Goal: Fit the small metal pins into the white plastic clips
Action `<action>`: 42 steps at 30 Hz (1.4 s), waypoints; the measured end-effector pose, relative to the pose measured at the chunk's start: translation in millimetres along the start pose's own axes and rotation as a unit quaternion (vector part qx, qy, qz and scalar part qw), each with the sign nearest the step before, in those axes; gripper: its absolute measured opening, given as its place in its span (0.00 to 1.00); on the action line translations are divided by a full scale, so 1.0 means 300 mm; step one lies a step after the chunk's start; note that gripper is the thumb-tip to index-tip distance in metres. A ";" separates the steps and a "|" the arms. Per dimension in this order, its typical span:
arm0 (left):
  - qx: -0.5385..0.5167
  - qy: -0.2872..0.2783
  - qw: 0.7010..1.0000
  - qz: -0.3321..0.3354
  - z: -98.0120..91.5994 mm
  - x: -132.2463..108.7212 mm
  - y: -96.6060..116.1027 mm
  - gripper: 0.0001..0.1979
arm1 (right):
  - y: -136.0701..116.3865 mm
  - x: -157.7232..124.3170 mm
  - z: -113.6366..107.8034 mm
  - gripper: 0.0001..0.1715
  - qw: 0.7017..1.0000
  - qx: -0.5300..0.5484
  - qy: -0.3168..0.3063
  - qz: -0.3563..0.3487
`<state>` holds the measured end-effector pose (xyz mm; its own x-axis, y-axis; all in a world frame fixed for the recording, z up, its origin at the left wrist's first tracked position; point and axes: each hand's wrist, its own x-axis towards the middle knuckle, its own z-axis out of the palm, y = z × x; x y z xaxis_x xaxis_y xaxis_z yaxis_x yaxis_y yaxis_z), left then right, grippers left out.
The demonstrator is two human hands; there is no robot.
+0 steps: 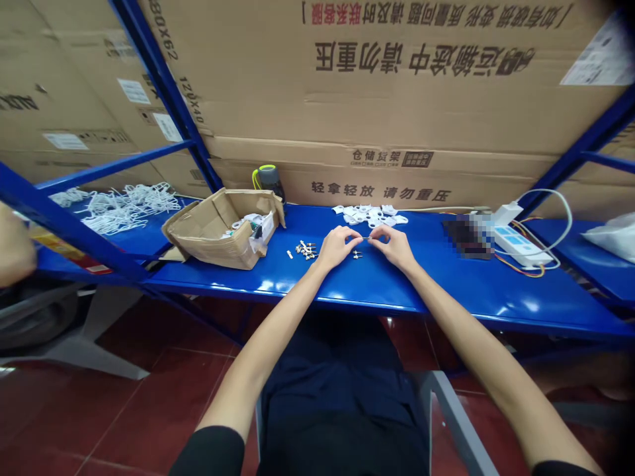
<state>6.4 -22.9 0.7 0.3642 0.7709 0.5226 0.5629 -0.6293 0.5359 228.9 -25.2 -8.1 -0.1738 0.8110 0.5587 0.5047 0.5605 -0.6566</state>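
My left hand [338,247] and my right hand [393,246] meet above the blue shelf, each with thumb and forefinger pinched. Between their fingertips is a small thin dark part [366,238], too small to name. Just below it lie a couple of small metal-tipped pieces [357,254] on the shelf. To the left of my left hand is a little pile of similar white and brass-coloured pieces [306,250]. Beyond my hands, a heap of flat white plastic pieces [370,215] with holes is spread near the cardboard backing.
An open cardboard box [208,228] with small items stands left, a dark bottle [270,178] behind it. On the right are a white power strip [520,244] with cables and a blurred-out object [469,236]. White cords [129,206] lie beyond the blue frame; another person's arm [14,248] shows far left.
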 end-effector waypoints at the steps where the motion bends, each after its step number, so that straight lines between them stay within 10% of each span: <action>1: -0.002 -0.002 1.000 0.001 0.002 0.000 -0.001 0.07 | -0.002 -0.001 0.001 0.11 1.000 -0.002 -0.002 -0.004; 42: 0.036 -0.040 0.998 -0.029 0.008 -0.001 0.000 0.10 | -0.005 -0.002 0.020 0.12 0.956 -0.252 -0.062 -0.141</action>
<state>8.1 -23.0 -1.0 0.3865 0.8131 0.4353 0.6356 -0.5769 0.5131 223.1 -25.5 -10.4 -0.4456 0.6715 0.5921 0.7607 0.6327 -0.1450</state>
